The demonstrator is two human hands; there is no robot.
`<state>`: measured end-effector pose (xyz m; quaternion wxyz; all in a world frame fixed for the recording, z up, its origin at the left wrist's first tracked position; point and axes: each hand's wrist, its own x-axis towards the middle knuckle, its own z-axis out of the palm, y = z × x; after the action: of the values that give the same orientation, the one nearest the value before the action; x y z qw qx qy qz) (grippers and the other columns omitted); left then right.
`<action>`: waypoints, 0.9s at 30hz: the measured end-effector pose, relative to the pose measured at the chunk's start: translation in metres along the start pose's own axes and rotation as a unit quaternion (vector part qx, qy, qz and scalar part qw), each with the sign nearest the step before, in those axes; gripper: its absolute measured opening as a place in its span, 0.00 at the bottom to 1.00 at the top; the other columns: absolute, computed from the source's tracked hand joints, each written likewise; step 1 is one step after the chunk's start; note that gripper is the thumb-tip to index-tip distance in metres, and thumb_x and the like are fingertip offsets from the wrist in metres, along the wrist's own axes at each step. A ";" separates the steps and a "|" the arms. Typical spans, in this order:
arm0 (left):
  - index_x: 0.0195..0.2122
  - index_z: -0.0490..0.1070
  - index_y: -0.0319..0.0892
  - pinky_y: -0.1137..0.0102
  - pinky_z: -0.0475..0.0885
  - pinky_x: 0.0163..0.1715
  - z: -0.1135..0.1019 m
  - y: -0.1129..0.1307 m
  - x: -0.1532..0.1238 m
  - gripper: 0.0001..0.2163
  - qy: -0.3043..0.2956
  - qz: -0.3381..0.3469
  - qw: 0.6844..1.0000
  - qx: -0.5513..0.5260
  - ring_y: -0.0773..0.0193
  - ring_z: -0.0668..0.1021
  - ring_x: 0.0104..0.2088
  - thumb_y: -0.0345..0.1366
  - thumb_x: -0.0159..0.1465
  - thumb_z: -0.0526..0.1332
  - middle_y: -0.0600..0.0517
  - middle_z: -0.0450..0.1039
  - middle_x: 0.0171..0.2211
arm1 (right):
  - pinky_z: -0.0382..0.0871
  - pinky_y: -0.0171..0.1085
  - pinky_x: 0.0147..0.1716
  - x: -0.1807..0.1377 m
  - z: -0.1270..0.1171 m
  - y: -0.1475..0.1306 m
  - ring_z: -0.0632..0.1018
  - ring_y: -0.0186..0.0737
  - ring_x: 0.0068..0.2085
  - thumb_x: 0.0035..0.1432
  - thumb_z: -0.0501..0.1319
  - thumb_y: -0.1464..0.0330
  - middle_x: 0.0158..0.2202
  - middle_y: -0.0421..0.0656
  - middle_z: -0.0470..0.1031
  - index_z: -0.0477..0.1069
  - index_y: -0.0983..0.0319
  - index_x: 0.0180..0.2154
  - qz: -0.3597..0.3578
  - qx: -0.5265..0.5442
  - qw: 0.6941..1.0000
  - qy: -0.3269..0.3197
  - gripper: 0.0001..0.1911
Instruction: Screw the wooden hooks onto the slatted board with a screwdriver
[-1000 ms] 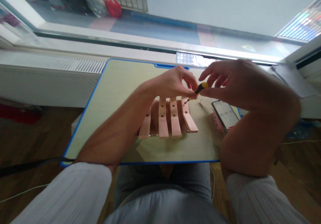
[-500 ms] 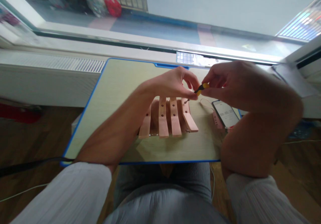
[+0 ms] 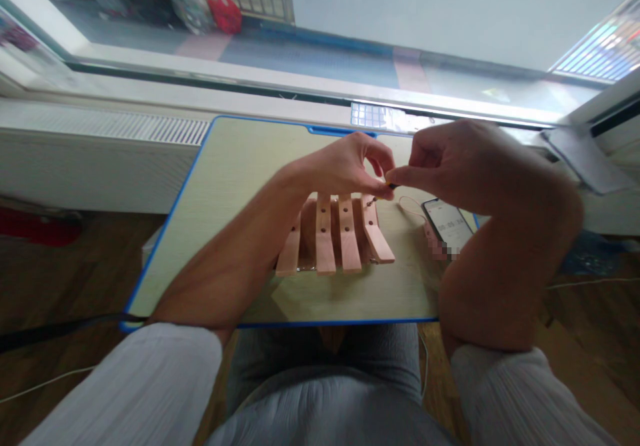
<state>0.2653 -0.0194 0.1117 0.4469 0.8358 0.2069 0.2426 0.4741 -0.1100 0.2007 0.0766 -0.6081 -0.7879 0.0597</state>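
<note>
Small screwdriver (image 3: 389, 185) sits pinched in the right hand (image 3: 450, 166), only a sliver of handle showing past the fingertips, tip angled down-left onto a screw (image 3: 370, 201) at the far end of the rightmost slat of the wooden slat rack (image 3: 337, 233). Left hand (image 3: 345, 166) is closed in a pinch right at the tip, thumb and forefinger steadying the shaft or screw; can't tell which, it's too small to resolve. Rack lies flat mid-tabletop (image 3: 235, 166), four slats running toward the window, far ends hidden under the left hand. To do this well, my read: keep the driver in line with the screw axis, it looks tilted now; press down before turning, and keep the left hand's weight on the rack so it doesn't skate. The rightmost slat splays outward at the near end, so it is probably loose and may pivot under torque. Around: phone (image 3: 447, 223) just right of the rack with a thin cord (image 3: 410, 206) looping between them, near the right forearm's sweep. Paper (image 3: 580, 156) on the sill, well apart.
</note>
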 end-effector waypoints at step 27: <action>0.39 0.86 0.40 0.66 0.75 0.45 0.002 -0.005 0.001 0.13 0.007 -0.004 1.000 0.001 0.60 0.83 0.41 0.41 0.55 0.79 0.50 0.86 0.37 | 0.68 0.45 0.35 0.004 0.002 0.001 0.78 0.45 0.34 0.66 0.70 0.51 0.27 0.43 0.77 0.81 0.55 0.31 0.006 0.000 1.000 0.003 0.17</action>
<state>0.2669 -0.0171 0.1065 0.4452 0.8339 0.2138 0.2464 0.4743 -0.1060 0.1990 0.0789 -0.6127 -0.7841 0.0587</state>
